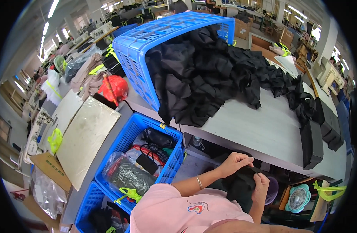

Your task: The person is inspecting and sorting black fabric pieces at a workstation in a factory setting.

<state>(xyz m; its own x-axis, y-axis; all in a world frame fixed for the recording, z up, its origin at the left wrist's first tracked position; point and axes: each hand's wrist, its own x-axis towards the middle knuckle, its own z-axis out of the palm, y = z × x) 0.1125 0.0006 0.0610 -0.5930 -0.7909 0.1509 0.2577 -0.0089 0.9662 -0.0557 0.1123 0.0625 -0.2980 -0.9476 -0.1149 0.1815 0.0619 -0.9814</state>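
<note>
My left hand [234, 164], a bangle on its wrist, pinches the upper edge of a piece of black fabric [240, 185] just off the table's front edge. Close by on the right, my right hand [260, 186] grips the same fabric, its fingers curled in. The cloth hangs down between the two hands, and its lower part merges with the dark area below. On the grey table [240, 124] in front, a big heap of black fabric pieces [194, 73] spills out of a blue plastic basket [135, 66] lying on its side.
Neat stacks of black pieces [312, 145] sit along the table's right end. Two blue crates stand at left, the upper crate [108, 163] filled with bags and a dark phone [147, 164]. A red bag [113, 90] lies behind. Under the table are a turquoise fan [298, 198] and a purple bin [272, 191].
</note>
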